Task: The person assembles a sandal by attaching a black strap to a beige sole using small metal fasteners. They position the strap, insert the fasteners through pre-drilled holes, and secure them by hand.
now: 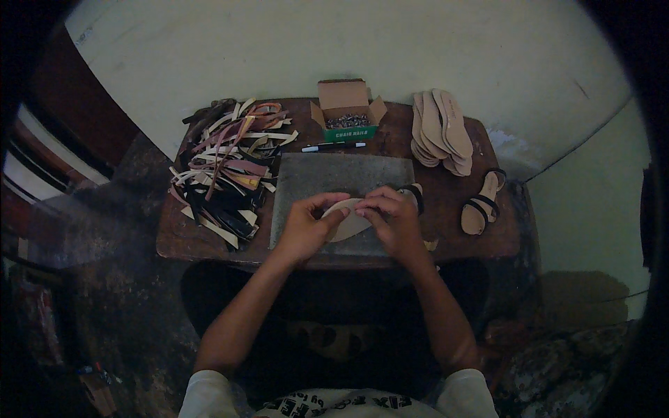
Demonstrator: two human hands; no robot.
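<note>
A beige sandal sole (346,228) is held over the grey slab, its rounded end toward me. My left hand (311,221) grips it from the left, thumb on top and fingers around the far edge. My right hand (391,217) pinches at the sole's upper right edge, thumb and fingertips together. Whether something tiny is between those fingertips, I cannot tell. Just behind the right hand, a black strap (416,194) with a bit of beige shows; the hand hides whether it belongs to the held sole. Underneath lies the grey slab (334,171).
A tangled heap of straps (233,164) covers the table's left side. At the back stand an open box of small nails (348,125) and, before it, a pen (333,147). Stacked soles (442,132) lie back right, a black-strapped sandal (482,203) nearer on the wooden table (446,202).
</note>
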